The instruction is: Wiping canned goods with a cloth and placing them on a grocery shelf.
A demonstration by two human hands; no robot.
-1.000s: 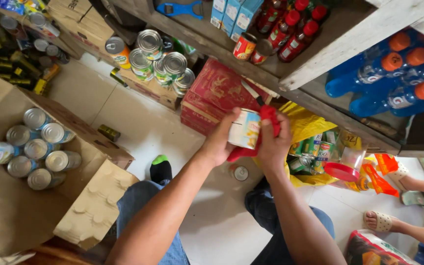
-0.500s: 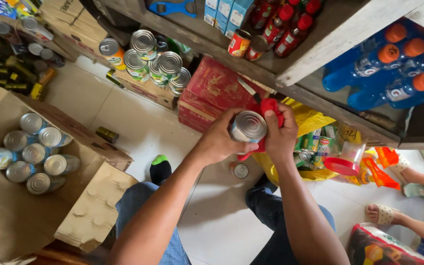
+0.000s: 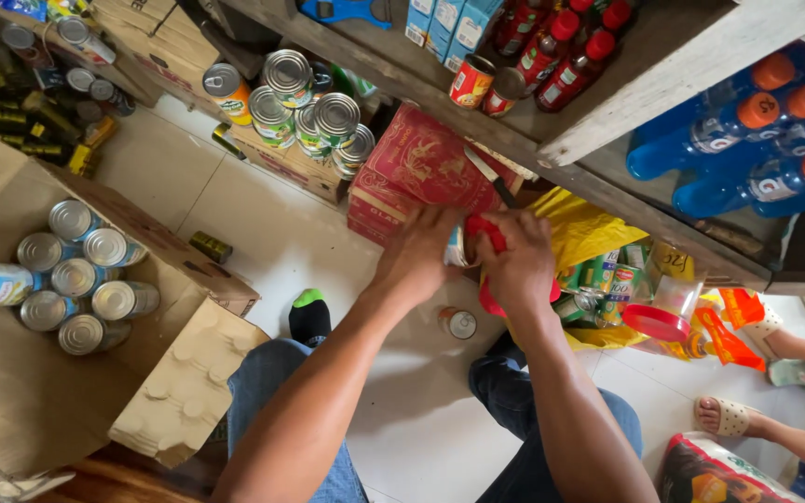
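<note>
Head view, looking down: my left hand was clamped around a tin can, fingers wrapped over its side, the can almost hidden between both hands. My right hand was closed on a red tool pressed against that same can; whether it was a labeller or something else, I couldn't tell. Both hands met just in front of the red carton under the wooden shelf, above the white tiled floor.

Down below, a single small can stood on the floor just beneath my hands. To my left, an open cardboard box held a cluster of cans lying on their sides. More cans were stacked on a box by the wall.

By my judgement, I was midway through working the tool on this one can. The next move would call for a steady left-hand hold while the right pressed squarely.
</note>
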